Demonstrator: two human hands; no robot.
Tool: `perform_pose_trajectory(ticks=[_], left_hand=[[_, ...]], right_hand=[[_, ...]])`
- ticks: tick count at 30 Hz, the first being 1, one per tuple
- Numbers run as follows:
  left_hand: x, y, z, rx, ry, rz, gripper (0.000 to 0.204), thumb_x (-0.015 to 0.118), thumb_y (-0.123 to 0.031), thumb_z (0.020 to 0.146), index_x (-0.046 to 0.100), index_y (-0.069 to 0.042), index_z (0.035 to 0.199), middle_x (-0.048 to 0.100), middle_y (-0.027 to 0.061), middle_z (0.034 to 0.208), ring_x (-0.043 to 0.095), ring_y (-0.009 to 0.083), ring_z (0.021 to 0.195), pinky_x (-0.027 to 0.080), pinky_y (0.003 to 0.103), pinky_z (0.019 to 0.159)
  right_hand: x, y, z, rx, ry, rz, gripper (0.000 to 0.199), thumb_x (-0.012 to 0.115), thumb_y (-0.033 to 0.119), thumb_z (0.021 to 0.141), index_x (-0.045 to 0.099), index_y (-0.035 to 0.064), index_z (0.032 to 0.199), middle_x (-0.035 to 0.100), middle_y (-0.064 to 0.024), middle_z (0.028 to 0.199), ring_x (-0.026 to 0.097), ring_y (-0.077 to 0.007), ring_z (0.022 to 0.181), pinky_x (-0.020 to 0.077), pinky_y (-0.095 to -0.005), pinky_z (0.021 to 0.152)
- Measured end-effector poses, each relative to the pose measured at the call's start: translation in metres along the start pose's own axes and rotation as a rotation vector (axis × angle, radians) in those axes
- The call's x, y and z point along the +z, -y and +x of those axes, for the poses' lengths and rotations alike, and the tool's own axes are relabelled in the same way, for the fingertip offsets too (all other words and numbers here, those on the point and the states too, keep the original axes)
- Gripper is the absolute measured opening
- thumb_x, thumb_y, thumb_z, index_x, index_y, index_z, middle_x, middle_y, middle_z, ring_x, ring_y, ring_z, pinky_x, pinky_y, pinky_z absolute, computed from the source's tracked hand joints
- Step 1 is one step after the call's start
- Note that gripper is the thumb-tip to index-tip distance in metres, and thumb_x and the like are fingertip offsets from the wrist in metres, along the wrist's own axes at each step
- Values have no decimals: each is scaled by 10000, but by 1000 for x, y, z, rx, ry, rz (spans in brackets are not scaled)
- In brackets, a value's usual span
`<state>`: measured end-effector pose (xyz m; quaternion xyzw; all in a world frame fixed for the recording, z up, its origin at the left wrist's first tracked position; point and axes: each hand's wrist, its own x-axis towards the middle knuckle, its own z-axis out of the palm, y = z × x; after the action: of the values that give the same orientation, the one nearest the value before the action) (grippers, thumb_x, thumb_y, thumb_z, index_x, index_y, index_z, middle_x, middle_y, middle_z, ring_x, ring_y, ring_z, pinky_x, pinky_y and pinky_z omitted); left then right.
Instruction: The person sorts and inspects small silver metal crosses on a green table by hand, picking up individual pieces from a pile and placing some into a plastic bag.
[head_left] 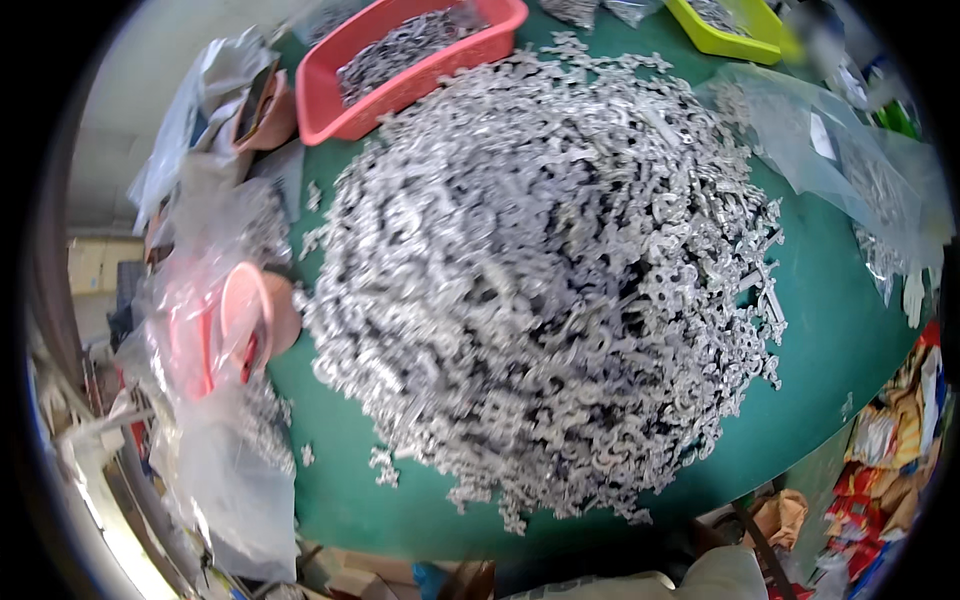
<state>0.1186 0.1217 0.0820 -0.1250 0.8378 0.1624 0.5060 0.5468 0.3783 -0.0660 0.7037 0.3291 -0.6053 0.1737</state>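
Note:
Neither of my hands shows in the head view. A wide, heaped pile of small silver metal parts (pixel 540 280) covers the middle of the green tabletop (pixel 810 400). The parts look flat and irregular, some with holes or curved ends, and a few longer strips lie among them. Several loose pieces lie apart from the heap along its left and near edges. At the far left a red plastic basin (pixel 425 88) holds more metal parts. A yellow-green tray (pixel 725 42) at the far right also has metal parts in it.
Along the left edge lie clear plastic bags (pixel 235 500), a pink cup (pixel 281 310) with red-handled items and another pink container (pixel 272 122). A clear bag (pixel 800 130) of metal pieces rests at the right. Colourful packaging (pixel 880 480) is heaped below the table's right edge.

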Motion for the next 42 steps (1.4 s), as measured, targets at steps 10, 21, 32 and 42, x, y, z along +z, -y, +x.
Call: perform_pose_trajectory(ticks=[10,21,32,42], left_hand=[[-10,-25,64,76,68,83,370,524,-290,826,521,-39,1097,607,142,918,581,299,829,468,346,711],[14,8,68,272,144,54,362,531,-265,818,519,-30,1093,603,168,937,582,320,836,468,359,720],[27,-26,2,831,7,143,363,543,-223,809,509,-14,1104,576,194,1024,564,331,924,445,380,798],[0,-140,-177,1507,-16,29,389,565,-39,774,474,-8,1151,600,171,970,588,273,921,444,329,816]], right_hand=[[34,31,-1,5,19,31,342,517,256,805,525,86,1101,588,-124,871,567,-258,737,462,-383,626],[-12,89,19,-131,88,2,331,485,268,823,533,87,1095,601,-131,835,577,-282,747,468,-391,665],[-45,172,-191,-672,-96,-1038,352,455,351,853,602,34,895,626,-133,884,576,-345,856,438,-415,759],[-23,327,-299,-1592,-455,71,125,554,97,808,583,-14,858,575,-46,594,522,-76,539,412,-232,508]])
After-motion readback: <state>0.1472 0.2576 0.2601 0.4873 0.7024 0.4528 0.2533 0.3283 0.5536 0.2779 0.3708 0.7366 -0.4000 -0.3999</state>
